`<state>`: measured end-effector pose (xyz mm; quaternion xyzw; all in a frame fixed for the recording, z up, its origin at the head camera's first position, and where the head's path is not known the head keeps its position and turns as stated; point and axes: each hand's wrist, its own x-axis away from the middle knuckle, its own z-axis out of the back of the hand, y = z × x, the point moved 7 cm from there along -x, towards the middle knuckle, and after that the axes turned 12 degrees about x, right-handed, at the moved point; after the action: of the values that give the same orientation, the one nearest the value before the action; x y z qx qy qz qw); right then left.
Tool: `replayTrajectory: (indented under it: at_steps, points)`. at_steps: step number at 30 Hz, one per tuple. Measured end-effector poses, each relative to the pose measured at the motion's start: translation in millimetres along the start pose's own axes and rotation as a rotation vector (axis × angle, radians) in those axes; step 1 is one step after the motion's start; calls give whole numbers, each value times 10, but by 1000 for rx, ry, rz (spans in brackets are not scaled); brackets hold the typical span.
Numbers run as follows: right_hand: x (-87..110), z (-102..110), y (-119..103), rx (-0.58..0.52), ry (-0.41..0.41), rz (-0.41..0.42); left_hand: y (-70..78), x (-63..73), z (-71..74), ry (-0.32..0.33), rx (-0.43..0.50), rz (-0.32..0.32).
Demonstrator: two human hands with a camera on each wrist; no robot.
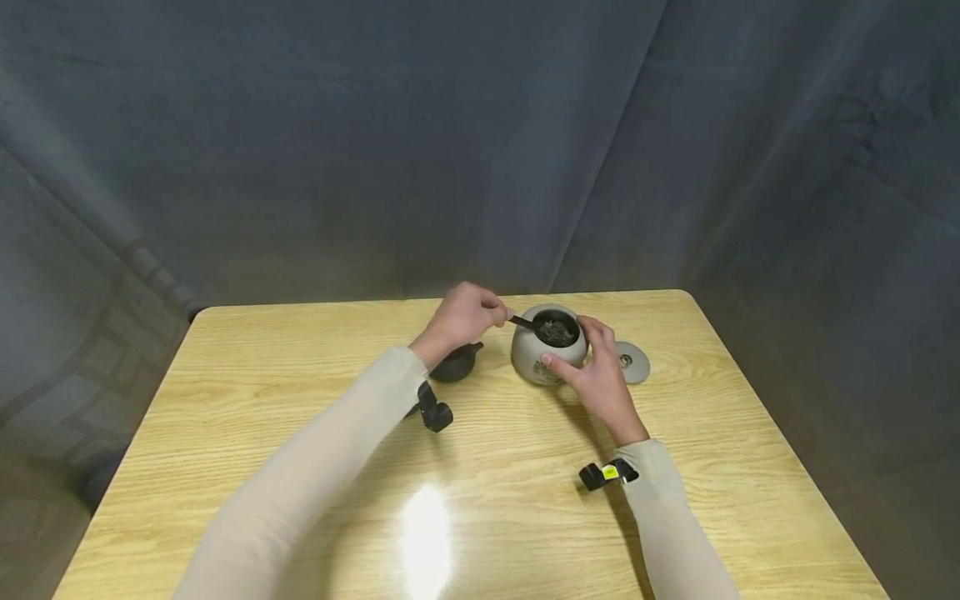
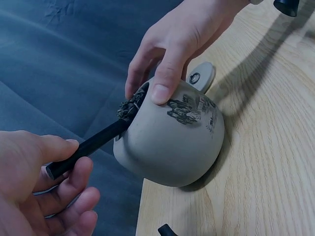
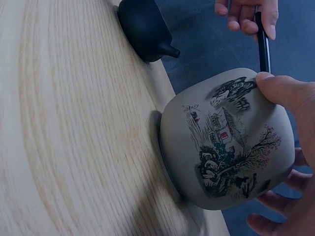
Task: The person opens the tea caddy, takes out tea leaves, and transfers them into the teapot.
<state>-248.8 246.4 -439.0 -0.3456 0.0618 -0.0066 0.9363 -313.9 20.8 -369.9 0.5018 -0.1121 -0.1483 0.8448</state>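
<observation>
Grey-beige clay jar (image 1: 546, 354), squat and rounded, painted landscape on its side, stands upright on the far middle of my table with its mouth open and dark dried leaves inside. My right hand (image 1: 600, 375) cups it, thumb pressed on the wall near the rim. My left hand (image 1: 461, 317) pinches a slim black scoop (image 2: 91, 146), its tip at the jar's mouth among the leaves.

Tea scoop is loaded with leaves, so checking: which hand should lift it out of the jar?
Left. The left hand already pinches the tea scoop, while the right hand grips the jar, steadying it.
</observation>
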Motion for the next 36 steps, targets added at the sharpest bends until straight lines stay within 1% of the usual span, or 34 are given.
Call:
replayTrajectory:
  at_steps: [5,14,22,30,36]
  points:
    - [1,-7,-16,3,4,4,2,32,59,18,15,-6]
    - [-21,-21,-54,7,9,14,-29,77,185,29,88,21]
    - [-39,-34,-25,17,2,17,-38,120,323,42,145,38]
    - [-52,-40,-13,10,7,18,-56,188,476,64,145,44]
    - [-59,-40,-16,14,9,19,-143,289,623,78,160,59]
